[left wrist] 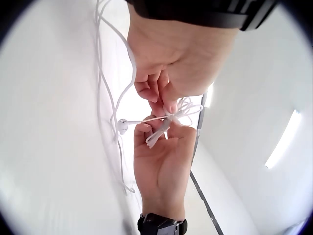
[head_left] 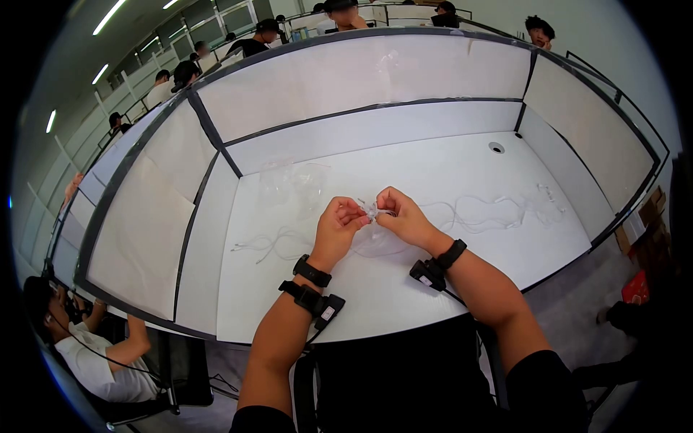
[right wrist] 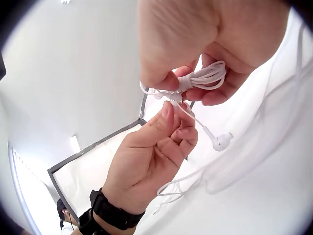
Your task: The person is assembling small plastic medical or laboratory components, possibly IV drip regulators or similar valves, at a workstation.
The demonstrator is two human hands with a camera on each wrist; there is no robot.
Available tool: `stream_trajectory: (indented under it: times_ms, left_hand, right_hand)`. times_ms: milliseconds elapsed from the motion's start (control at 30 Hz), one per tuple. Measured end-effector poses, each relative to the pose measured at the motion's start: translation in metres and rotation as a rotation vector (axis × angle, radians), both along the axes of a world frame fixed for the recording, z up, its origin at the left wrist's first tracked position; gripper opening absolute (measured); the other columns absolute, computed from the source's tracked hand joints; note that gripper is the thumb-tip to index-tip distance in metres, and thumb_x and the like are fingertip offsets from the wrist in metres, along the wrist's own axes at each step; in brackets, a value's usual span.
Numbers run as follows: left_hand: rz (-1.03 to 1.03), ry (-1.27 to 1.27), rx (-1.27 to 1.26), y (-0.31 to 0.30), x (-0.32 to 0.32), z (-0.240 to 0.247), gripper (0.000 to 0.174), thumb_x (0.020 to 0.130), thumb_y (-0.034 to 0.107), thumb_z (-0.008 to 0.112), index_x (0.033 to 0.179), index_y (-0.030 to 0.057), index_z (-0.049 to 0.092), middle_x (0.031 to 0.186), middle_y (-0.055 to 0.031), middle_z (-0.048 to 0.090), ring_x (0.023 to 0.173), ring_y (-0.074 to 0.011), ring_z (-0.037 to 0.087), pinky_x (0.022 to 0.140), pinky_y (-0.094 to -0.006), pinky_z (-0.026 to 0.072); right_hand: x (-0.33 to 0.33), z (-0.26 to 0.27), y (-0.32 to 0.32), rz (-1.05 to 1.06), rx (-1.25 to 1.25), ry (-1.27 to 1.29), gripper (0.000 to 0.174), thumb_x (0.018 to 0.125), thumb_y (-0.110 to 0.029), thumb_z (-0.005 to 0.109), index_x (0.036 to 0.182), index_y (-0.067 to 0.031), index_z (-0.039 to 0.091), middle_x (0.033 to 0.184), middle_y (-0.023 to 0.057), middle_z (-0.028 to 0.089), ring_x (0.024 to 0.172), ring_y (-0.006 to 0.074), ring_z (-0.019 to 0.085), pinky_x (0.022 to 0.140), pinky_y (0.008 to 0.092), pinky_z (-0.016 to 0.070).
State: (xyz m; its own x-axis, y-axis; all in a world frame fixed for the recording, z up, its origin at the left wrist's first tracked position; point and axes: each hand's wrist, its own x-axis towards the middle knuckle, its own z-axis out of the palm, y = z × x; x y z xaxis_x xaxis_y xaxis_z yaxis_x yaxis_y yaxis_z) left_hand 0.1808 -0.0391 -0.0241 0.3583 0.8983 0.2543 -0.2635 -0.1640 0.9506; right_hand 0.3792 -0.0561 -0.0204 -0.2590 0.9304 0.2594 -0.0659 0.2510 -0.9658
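Observation:
White wired earphones (head_left: 371, 211), their cord wound into a small bundle, are held between both hands above the white desk. My right hand (head_left: 406, 220) grips the looped bundle (right wrist: 208, 77), its loops sticking out past the fingers in the right wrist view. With thumb and forefinger, my left hand (head_left: 339, 222) pinches the cord close beside the right fingertips. One earbud (right wrist: 221, 142) dangles on a short length of cord below the hands; it also shows in the left wrist view as a white earbud (left wrist: 122, 126). Fingers hide part of the winding.
Loose white cables (head_left: 278, 240) lie on the desk at left, and more white cables (head_left: 491, 213) at right. Clear plastic bags (head_left: 292, 180) lie towards the back left. Partition panels (head_left: 368, 76) enclose the desk's back and sides. A cable hole (head_left: 497, 148) sits at the back right.

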Motion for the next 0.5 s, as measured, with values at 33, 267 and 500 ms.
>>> stream_trajectory:
  times_ms: [33, 267, 500]
  left_hand:
    - [-0.006, 0.012, -0.009, 0.000, -0.001, 0.003, 0.026, 0.089, -0.008, 0.065, 0.109, 0.0016, 0.051, 0.099, -0.0098, 0.065, 0.091, -0.0160, 0.066, 0.080, -0.0271, 0.0534]
    - [0.026, 0.041, 0.029, 0.006, -0.001, -0.006, 0.017, 0.092, -0.002, 0.066, 0.105, 0.0027, 0.055, 0.100, -0.0092, 0.067, 0.090, -0.0158, 0.066, 0.078, -0.0283, 0.0522]
    - [0.028, -0.012, 0.031, 0.000, -0.001, 0.000, 0.016, 0.092, -0.004, 0.065, 0.103, 0.0022, 0.056, 0.100, -0.0085, 0.067, 0.092, -0.0152, 0.064, 0.080, -0.0282, 0.0530]
  right_hand:
    - [-0.001, 0.003, -0.002, -0.007, -0.012, 0.010, 0.021, 0.087, 0.003, 0.059, 0.104, -0.0060, 0.050, 0.095, -0.0012, 0.055, 0.086, 0.0070, 0.055, 0.077, 0.0235, 0.0460]
    - [-0.001, -0.018, 0.012, 0.006, -0.098, 0.050, 0.020, 0.093, -0.007, 0.062, 0.111, -0.0005, 0.058, 0.095, 0.0047, 0.065, 0.084, 0.0111, 0.062, 0.076, 0.0265, 0.0505]
    - [-0.005, 0.004, -0.005, -0.050, -0.146, -0.021, 0.013, 0.091, -0.011, 0.066, 0.098, -0.0002, 0.065, 0.085, 0.0029, 0.067, 0.077, 0.0079, 0.060, 0.071, 0.0240, 0.0486]
